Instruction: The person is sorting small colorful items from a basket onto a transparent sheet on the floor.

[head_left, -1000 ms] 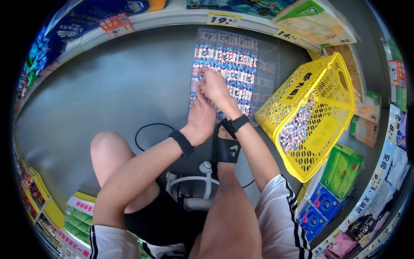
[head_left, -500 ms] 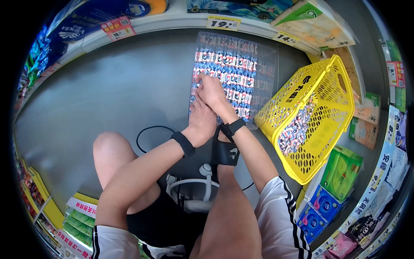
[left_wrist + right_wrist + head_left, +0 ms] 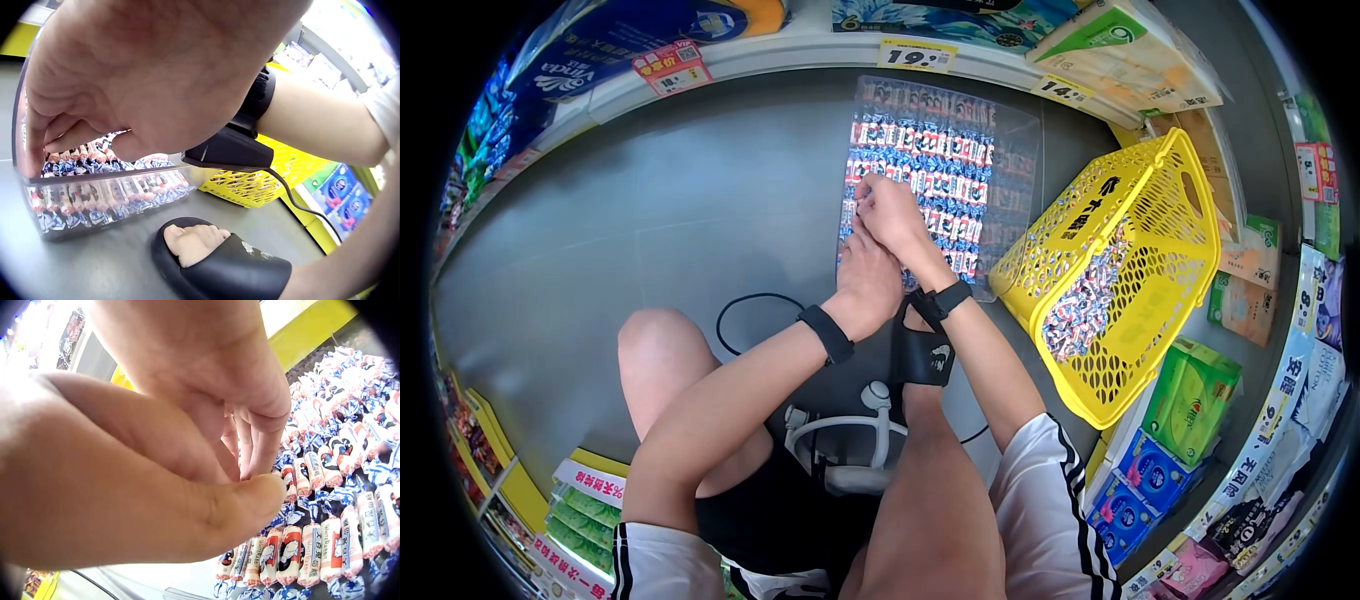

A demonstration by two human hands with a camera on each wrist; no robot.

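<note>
White Rabbit candies in red, white and blue wrappers lie in close rows inside a clear plastic box on the floor. My right hand reaches over the box's left side with its fingers bent down among the candies. Its fingertips are partly hidden, and I cannot tell whether it pinches a candy. Just nearer to me, my left hand extends its fingers over the box's near left corner. In the left wrist view those fingers reach down at the box wall, the thumb apart from them.
Right of the box, a yellow basket leans on its side with loose candies inside. My sandalled foot is close to the box's near edge. A white-framed stool stands beneath me. Shelves of tissue packs curve around the floor.
My right hand has shifted slightly down and its fingers have drawn in over the candies. The left hand stays close beside it, nearly still. Basket and box stay in place.
</note>
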